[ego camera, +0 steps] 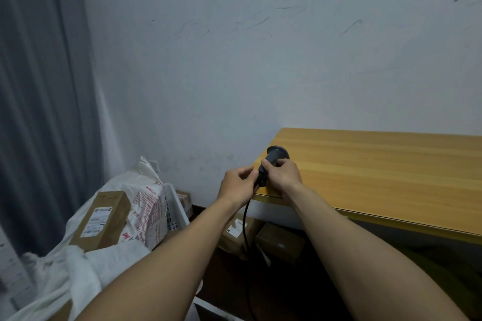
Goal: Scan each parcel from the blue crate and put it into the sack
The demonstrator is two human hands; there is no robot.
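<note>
- Scanner [271, 161]: dark, pistol-shaped, at 6 o'clock of centre, held over the near-left corner of the tabletop [378, 172]. Its head points up and away from you.
- Hands: both are clamped together on it. Your right hand [283, 173] wraps the handle. Your left hand [236, 185] pinches the handle base where the cable [245, 221] leaves. Neither hand is free for a parcel.
- Scanner handling, as a judgement: light rigid plastic, and one hand on the handle is enough. The cable hangs off the edge toward 6 o'clock, so expect drag and snagging.
- Sack [86, 263]: white and limp, at 7–8 o'clock, mouth slumped open. It won't hold its shape, so you may need a hand on the rim.
- Brown parcel [101, 219]: lies on the sack at 8 o'clock, label up. It's a stiff carton that probably weighs little. Take it by the long edges and keep the label facing the scanner.
- Printed mailer [148, 211]: just right of the brown parcel and touching it. It looks soft and slick, so pinch a corner or scoop under it.
- White basket [174, 206]: behind the mailer.
- Boxes [236, 232]: under the tabletop at 6 o'clock, partly hidden.
- Blue crate: not in view, so you can't tell how many parcels are left.
</note>
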